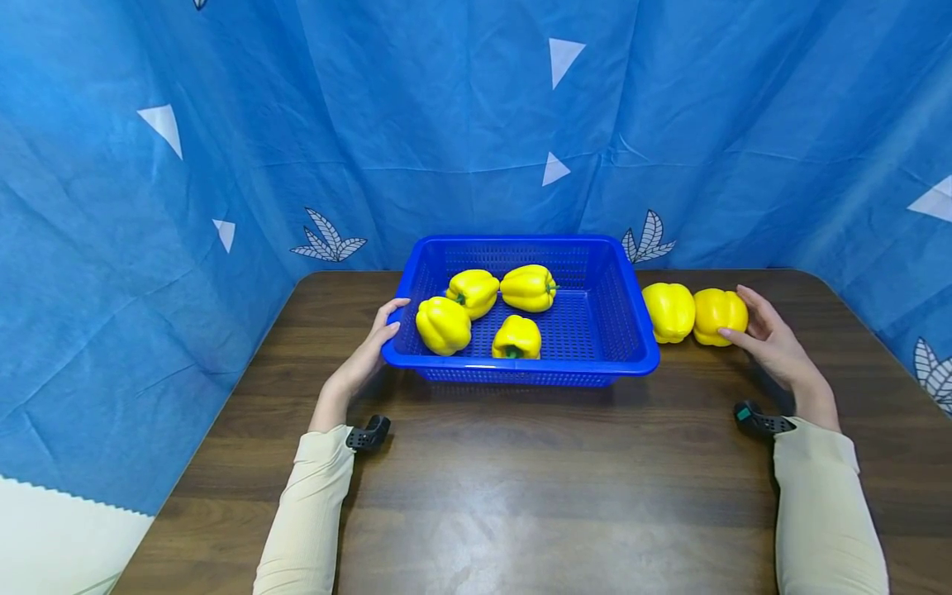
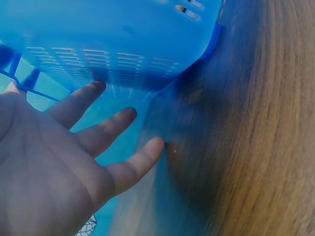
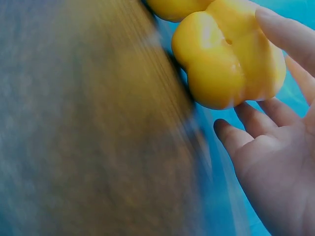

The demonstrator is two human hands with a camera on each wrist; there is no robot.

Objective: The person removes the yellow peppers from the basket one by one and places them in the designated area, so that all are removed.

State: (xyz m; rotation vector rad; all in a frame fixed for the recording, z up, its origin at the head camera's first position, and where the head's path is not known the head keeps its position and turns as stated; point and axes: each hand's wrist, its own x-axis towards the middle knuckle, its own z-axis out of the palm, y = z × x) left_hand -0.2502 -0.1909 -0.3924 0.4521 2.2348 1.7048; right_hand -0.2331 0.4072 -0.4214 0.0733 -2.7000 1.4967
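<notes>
A blue plastic basket (image 1: 521, 364) with perforated walls stands at the table's far side, holding several yellow bell peppers (image 1: 529, 288). At its left end my left hand (image 1: 370, 343) grips the rim; the left wrist view shows other fingers spread below, by the basket's wall (image 2: 123, 29). Right of the basket, my right hand (image 1: 777, 343) holds a yellow bell pepper (image 1: 720, 317) between thumb and fingers. The thumb lies on that pepper (image 3: 231, 59) in the right wrist view, the fingers on its far side. Another yellow bell pepper (image 1: 668, 312) sits between it and the basket.
The brown wooden table (image 1: 550, 479) extends toward me in front of the basket. A blue curtain (image 1: 461, 124) with white triangles and leaf prints hangs behind and along both sides. Each wrist wears a black band (image 1: 369, 433).
</notes>
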